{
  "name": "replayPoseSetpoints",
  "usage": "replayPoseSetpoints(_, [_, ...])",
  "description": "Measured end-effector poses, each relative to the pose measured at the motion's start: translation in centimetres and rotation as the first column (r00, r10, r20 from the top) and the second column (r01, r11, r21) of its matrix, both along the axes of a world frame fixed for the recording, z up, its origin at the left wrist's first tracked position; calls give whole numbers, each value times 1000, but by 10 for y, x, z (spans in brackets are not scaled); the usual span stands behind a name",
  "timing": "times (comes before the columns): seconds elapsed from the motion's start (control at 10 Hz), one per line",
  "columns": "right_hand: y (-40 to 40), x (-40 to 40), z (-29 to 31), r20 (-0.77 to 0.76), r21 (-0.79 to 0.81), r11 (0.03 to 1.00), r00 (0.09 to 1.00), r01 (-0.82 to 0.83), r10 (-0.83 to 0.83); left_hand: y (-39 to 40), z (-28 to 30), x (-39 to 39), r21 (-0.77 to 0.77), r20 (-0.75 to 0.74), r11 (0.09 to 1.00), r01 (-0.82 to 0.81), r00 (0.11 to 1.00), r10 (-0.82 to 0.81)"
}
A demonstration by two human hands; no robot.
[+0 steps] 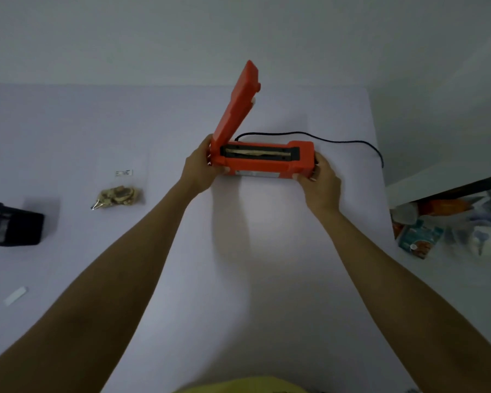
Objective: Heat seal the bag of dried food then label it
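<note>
Forearms: both reach out from the bottom edge, converging on the sealer so each end of it gets its own hand.
Left hand [200, 165]: fingers curled round the hinge end of the heat sealer [262, 160], thumb along the front edge; I judge this steadies the base while it is being positioned.
Right hand [319, 175]: grasping the opposite end, fingers wrapped behind it, so the unit is held square to the person.
Sealer lid [238, 104]: tipped up and back on its left-end hinge, leaving the dark sealing strip exposed (presumably ready to take a bag mouth).
Cord [323, 139]: black, trailing off the back of the sealer toward the right edge of the table [238, 265].
Bag of dried food [116, 195]: lying on the table well to the left of the sealer, untouched; clear plastic with tan, lumpy contents bunched at the lower end and a small printed patch higher up. Whether its mouth is open cannot be told.
White strip [15, 295]: near the left edge, possibly the label.
Black object [10, 226]: far left, partly cut off.
Stage: sealing not yet begun, by my reading.
</note>
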State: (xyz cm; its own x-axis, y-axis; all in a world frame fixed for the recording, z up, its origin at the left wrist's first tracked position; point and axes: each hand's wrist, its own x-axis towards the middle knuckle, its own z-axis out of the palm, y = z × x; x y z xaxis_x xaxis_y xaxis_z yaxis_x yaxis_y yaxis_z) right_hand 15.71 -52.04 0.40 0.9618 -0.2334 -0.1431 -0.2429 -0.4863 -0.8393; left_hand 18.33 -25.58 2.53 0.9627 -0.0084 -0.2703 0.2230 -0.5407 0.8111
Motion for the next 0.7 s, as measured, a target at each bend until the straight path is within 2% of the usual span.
replayPoseSetpoints(0.2, [-1,28,-7,33,-88,994,997,-59,63,4,-11,25,12,-26,1000,3,1000,-2])
replayPoseSetpoints(0.5, [-8,29,-7,-15,-151,981,992,-126,125,3,-10,24,52,-106,999,10,994,-4])
replayPoseSetpoints(0.6, [-8,26,-4,-54,-90,991,994,-96,92,0,-1,16,87,-115,996,-2,993,12])
replayPoseSetpoints(0.7, [-2,11,8,-44,-151,987,997,49,-57,11,12,-6,122,-127,992,-21,991,37])
